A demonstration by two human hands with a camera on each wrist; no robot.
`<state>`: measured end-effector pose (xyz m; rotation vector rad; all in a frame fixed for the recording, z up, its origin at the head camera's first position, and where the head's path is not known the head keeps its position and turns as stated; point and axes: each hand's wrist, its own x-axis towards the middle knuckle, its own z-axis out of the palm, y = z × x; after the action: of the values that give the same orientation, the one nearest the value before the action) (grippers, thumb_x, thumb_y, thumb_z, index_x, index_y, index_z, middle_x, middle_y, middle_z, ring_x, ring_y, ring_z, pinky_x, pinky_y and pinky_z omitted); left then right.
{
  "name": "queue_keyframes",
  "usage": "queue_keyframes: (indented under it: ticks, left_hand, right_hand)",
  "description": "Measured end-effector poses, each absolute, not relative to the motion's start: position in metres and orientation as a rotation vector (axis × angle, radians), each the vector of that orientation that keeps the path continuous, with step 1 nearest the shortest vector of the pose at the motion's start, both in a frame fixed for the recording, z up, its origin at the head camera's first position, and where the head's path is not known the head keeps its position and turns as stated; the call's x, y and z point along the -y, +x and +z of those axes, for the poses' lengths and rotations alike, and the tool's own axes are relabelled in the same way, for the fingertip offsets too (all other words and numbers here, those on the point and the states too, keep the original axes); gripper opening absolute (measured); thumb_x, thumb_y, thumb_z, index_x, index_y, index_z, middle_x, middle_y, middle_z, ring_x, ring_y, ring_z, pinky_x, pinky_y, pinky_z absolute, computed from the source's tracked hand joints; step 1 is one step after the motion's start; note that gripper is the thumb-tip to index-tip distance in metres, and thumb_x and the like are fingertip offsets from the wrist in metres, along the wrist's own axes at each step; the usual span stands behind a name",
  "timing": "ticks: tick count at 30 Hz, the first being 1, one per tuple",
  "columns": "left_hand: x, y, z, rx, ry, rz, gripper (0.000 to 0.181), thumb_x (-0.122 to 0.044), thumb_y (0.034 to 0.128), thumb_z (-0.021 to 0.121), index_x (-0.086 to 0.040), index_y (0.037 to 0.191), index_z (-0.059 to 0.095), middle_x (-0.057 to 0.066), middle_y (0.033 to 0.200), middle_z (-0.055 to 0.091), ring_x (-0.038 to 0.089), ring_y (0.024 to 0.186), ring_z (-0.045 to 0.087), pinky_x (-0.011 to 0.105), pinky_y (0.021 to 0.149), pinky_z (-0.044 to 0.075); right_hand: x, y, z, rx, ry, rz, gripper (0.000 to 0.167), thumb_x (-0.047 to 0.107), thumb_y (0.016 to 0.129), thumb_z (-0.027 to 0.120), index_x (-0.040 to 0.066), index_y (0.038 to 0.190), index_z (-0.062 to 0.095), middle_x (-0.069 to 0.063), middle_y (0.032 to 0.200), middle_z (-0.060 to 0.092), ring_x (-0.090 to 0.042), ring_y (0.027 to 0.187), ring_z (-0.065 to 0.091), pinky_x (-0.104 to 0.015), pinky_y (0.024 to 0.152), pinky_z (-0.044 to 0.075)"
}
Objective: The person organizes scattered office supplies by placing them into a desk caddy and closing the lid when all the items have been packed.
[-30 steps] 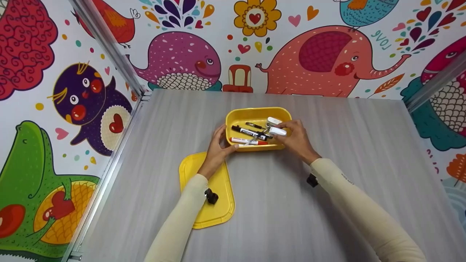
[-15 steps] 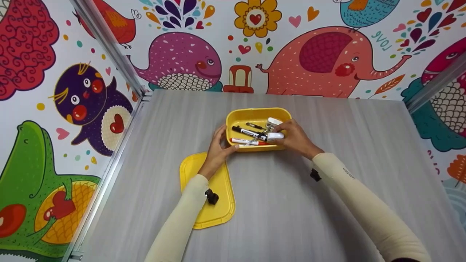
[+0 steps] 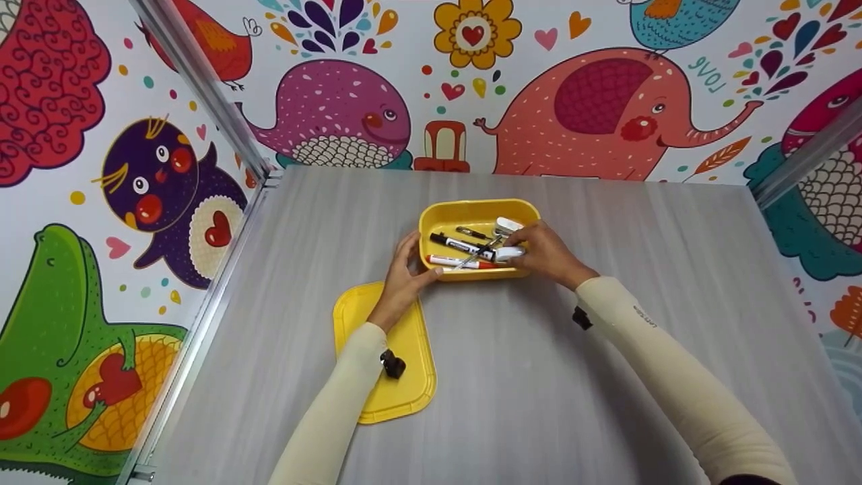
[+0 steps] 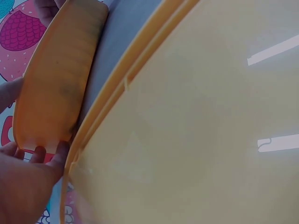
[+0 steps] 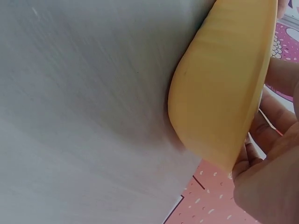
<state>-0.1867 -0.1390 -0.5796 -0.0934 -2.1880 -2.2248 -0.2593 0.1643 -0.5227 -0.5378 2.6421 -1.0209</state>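
A yellow plastic box stands on the table, its top uncovered. My left hand grips its left end, thumb at the near wall and fingers round the end, as the left wrist view shows. Over the box's right end, my right hand pinches a small white rounded object low inside; its kind is unclear. Behind it lies a similar white object. Also in the box are a black marker, a white marker with red ends, a short black pen-like item and a thin clear pen.
A yellow lid lies on the grey table under my left forearm. Printed cartoon walls stand behind and at both sides, with a metal rail along the left edge.
My right hand has lowered the white object and shifted it slightly left, down among the pens in the box. The left hand keeps its hold on the box.
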Motion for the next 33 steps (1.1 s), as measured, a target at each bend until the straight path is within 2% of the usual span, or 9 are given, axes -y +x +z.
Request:
queue_keyframes:
  ticks: [7, 11, 18, 25, 29, 33]
  left_hand:
    - [0.137, -0.187, -0.579, 2.191, -0.087, -2.225, 0.092, -0.001, 0.0934, 0.084, 0.001, 0.17, 0.033, 0.015, 0.177, 0.028, 0.036, 0.159, 0.036, 0.05, 0.13, 0.036]
    - [0.137, -0.189, -0.58, 2.176, -0.098, -2.239, 0.092, 0.0, 0.0933, 0.083, 0.002, 0.17, 0.032, 0.016, 0.176, 0.028, 0.037, 0.158, 0.036, 0.051, 0.129, 0.036]
    - [0.138, -0.189, -0.58, 2.178, -0.102, -2.238, 0.092, 0.001, 0.093, 0.083, 0.002, 0.17, 0.032, 0.016, 0.177, 0.028, 0.036, 0.159, 0.036, 0.05, 0.129, 0.037]
    - [0.139, -0.189, -0.581, 2.158, -0.087, -2.275, 0.092, 0.0, 0.0939, 0.083, 0.0, 0.171, 0.032, 0.015, 0.177, 0.028, 0.034, 0.159, 0.035, 0.048, 0.128, 0.038]
    - [0.138, -0.189, -0.581, 2.137, -0.089, -2.297, 0.092, 0.003, 0.0937, 0.082, 0.0, 0.171, 0.031, 0.015, 0.177, 0.027, 0.034, 0.16, 0.035, 0.047, 0.128, 0.038]
    - [0.139, -0.188, -0.58, 2.147, -0.091, -2.275, 0.092, 0.002, 0.0939, 0.082, 0.001, 0.17, 0.032, 0.015, 0.178, 0.026, 0.035, 0.16, 0.035, 0.048, 0.129, 0.037]
  right_hand:
    - [-0.164, -0.259, -0.522, -2.676, -0.569, -0.971, 0.025, 0.005, 0.093, 0.088, 0.001, 0.117, 0.084, -0.015, 0.119, 0.075, -0.036, 0.12, 0.051, -0.055, 0.114, 0.042]
    - [-0.165, -0.257, -0.524, -2.687, -0.56, -1.01, 0.024, 0.003, 0.095, 0.082, -0.001, 0.118, 0.083, -0.015, 0.12, 0.073, -0.038, 0.122, 0.051, -0.054, 0.112, 0.043]
    - [-0.168, -0.245, -0.529, -2.704, -0.485, -1.303, 0.026, 0.008, 0.1, 0.081, -0.003, 0.123, 0.081, -0.016, 0.123, 0.071, -0.042, 0.126, 0.05, -0.054, 0.113, 0.04]
    - [-0.174, -0.232, -0.535, -2.722, -0.413, -1.518, 0.026, 0.009, 0.1, 0.082, 0.0, 0.123, 0.08, -0.017, 0.123, 0.065, -0.044, 0.126, 0.051, -0.06, 0.115, 0.046]
    - [-0.177, -0.225, -0.538, -2.734, -0.413, -1.618, 0.027, 0.01, 0.099, 0.083, 0.0, 0.123, 0.079, -0.017, 0.122, 0.067, -0.044, 0.124, 0.053, -0.058, 0.112, 0.048]
    - [-0.178, -0.217, -0.541, -2.727, -0.413, -1.714, 0.029, 0.013, 0.1, 0.083, -0.001, 0.125, 0.079, -0.014, 0.123, 0.071, -0.045, 0.122, 0.054, -0.055, 0.106, 0.045]
